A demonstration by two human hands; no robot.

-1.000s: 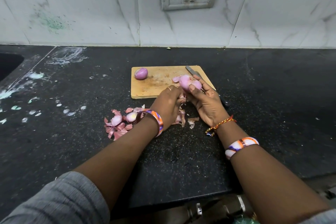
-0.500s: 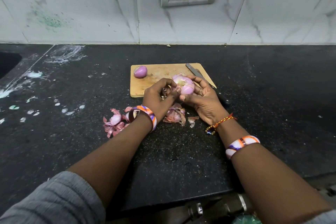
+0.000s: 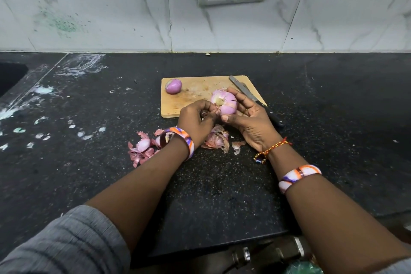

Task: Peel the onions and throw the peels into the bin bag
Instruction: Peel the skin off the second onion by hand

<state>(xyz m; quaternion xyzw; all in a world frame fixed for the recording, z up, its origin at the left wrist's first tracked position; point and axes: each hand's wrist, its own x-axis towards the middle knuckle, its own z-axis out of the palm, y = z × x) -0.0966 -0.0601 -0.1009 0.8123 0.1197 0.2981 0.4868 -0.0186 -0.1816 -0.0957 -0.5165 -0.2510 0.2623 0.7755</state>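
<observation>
Just above the near edge of the cutting board (image 3: 195, 91), the right hand (image 3: 249, 118) cradles a half-peeled onion (image 3: 223, 103), fingers curled behind it and thumb under it; its pale root end faces the camera, so its axis runs toward the viewer. The left hand (image 3: 195, 118) has its fingertips bunched together at the onion's near left side, pinching at loose skin. A second onion (image 3: 173, 86) sits on the board's far left corner. Peels (image 3: 216, 139) lie on the black bench (image 3: 111, 173) below the hands. A knife (image 3: 251, 95) lies diagonally across the board's right edge.
</observation>
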